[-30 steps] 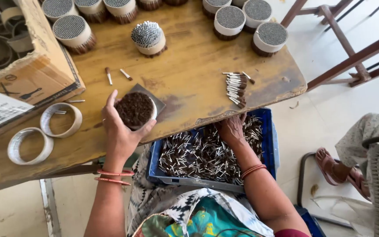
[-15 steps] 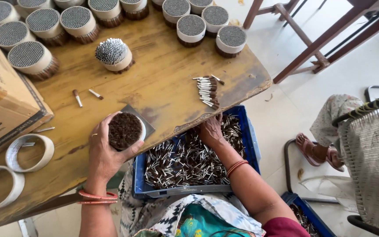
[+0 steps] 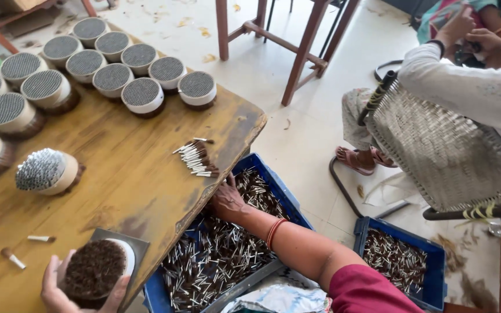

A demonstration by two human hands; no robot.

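Note:
My left hand (image 3: 59, 290) holds a round bundle of small sticks (image 3: 95, 271), brown ends up, bound by a white band, resting on a dark square plate (image 3: 137, 246) at the near edge of the wooden table (image 3: 129, 174). My right hand (image 3: 226, 202) reaches down under the table edge into a blue crate (image 3: 273, 179) full of loose brown-and-white sticks, fingers among them. Whether it grips any sticks is hidden. A small pile of loose sticks (image 3: 197, 157) lies on the table near that hand.
Several finished round bundles (image 3: 140, 93) stand in rows at the table's far side; one bundle (image 3: 46, 171) lies tilted. Two stray sticks (image 3: 40, 238) lie near my left hand. A second blue crate (image 3: 401, 261) sits on the floor. Another person on a woven chair (image 3: 442, 145) sits at right.
The view has swung right and lower, bringing the seated person and the second crate into sight. My left hand keeps the bundle; my right hand stays in the crate.

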